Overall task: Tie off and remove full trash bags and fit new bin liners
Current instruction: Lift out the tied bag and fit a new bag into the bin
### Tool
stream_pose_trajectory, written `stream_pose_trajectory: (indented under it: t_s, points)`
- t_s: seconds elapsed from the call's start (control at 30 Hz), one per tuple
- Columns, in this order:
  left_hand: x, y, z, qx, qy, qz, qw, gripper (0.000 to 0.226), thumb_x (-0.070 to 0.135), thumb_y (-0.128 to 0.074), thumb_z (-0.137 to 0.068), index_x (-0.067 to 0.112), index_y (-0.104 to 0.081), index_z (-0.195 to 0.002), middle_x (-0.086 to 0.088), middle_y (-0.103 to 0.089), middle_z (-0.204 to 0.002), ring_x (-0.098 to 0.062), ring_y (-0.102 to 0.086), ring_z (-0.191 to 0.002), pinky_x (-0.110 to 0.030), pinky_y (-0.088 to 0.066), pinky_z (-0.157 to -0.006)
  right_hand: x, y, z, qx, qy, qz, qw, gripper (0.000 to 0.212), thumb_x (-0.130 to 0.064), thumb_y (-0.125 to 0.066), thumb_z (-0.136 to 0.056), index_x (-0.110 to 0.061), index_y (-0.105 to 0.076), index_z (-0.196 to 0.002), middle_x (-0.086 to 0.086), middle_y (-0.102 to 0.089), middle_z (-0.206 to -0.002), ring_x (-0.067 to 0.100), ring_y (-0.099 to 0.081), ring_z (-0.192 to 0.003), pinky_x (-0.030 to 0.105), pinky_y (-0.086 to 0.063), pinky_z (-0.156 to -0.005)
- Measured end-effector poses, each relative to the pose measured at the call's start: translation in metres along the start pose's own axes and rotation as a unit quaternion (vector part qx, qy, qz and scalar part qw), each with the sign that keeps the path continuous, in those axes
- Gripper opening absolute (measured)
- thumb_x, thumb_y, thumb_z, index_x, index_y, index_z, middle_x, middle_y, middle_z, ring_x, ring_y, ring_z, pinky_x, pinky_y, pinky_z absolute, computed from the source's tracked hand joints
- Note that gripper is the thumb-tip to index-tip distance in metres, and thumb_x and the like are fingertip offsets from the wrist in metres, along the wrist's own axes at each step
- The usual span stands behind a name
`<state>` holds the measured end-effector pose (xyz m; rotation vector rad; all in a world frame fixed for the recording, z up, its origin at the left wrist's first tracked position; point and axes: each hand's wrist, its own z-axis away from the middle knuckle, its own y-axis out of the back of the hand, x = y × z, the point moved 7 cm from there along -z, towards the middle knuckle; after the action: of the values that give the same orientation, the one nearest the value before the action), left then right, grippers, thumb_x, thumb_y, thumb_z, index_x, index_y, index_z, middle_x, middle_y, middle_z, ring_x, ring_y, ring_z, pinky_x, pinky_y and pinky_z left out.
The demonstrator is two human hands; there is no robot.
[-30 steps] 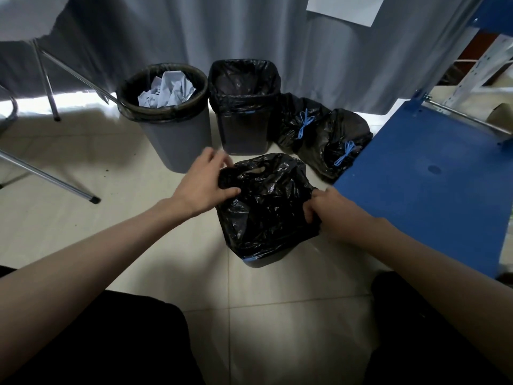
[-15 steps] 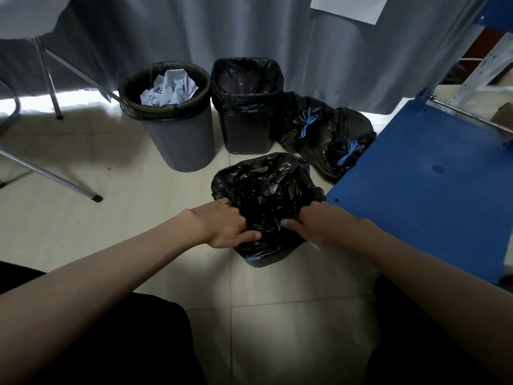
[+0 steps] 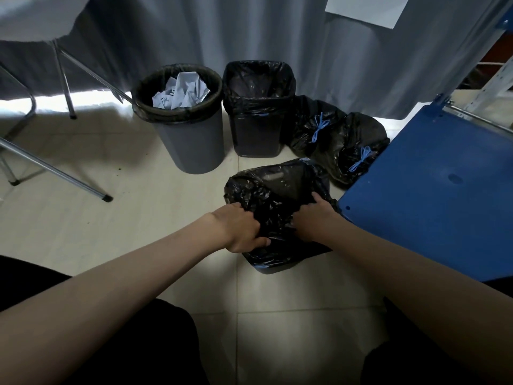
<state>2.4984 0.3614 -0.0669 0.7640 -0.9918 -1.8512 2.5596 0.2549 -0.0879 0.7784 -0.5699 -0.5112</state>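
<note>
A black bin liner is draped over a small dark bin on the floor in front of me. My left hand grips the liner's near left edge with curled fingers. My right hand grips the liner on the near right side. The liner's mouth gapes open at the far side. Behind stand a round grey bin with crumpled paper in its liner and a square black bin with a fitted liner. Two tied black trash bags with blue ties lie to the right.
A blue flat panel lies close on the right, next to the small bin. Metal chair legs stand at the left. A grey curtain hangs behind the bins. My dark-clothed knees fill the bottom of the view.
Both hands moved from the bag's upper sides down to its near edge. The bunched liner has been spread wider over the small bin, and its mouth now shows open.
</note>
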Motion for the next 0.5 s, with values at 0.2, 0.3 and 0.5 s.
stream_pose_trajectory:
  t_s: [0.2, 0.3, 0.5]
  points:
    - [-0.010, 0.020, -0.018, 0.076, -0.018, 0.017, 0.997, 0.031, 0.031, -0.048, -0.097, 0.020, -0.057, -0.125, -0.002, -0.057, -0.125, -0.026, -0.058, -0.114, -0.037, -0.045, -0.091, -0.020, 0.025, 0.008, 0.009, 0.056, -0.275, 0.960, 0.043, -0.051, -0.040, -0.099, -0.020, -0.065, -0.117, 0.014, -0.060, -0.127, 0.033, -0.055, -0.120, 0.037, -0.041, -0.099]
    - [-0.014, 0.015, -0.028, 0.013, -0.006, -0.015, 1.000, 0.044, 0.031, -0.059, -0.091, 0.025, -0.050, -0.133, 0.001, -0.055, -0.131, -0.023, -0.054, -0.122, -0.037, -0.040, -0.099, -0.038, -0.002, 0.019, -0.110, 0.110, -0.333, 0.930, 0.060, -0.054, -0.029, -0.102, -0.020, -0.036, -0.151, 0.011, -0.036, -0.155, 0.028, -0.031, -0.144, 0.035, -0.021, -0.118]
    - [-0.024, -0.003, -0.033, -0.136, 0.096, -0.127, 0.978, 0.087, 0.080, -0.053, -0.074, 0.022, -0.048, -0.140, -0.001, -0.055, -0.138, -0.020, -0.043, -0.136, -0.044, -0.008, -0.121, -0.012, -0.017, 0.027, -0.133, 0.045, -0.215, 0.967, 0.072, -0.060, -0.037, -0.098, -0.011, -0.033, -0.151, 0.013, -0.037, -0.153, 0.032, -0.037, -0.138, 0.037, -0.029, -0.113]
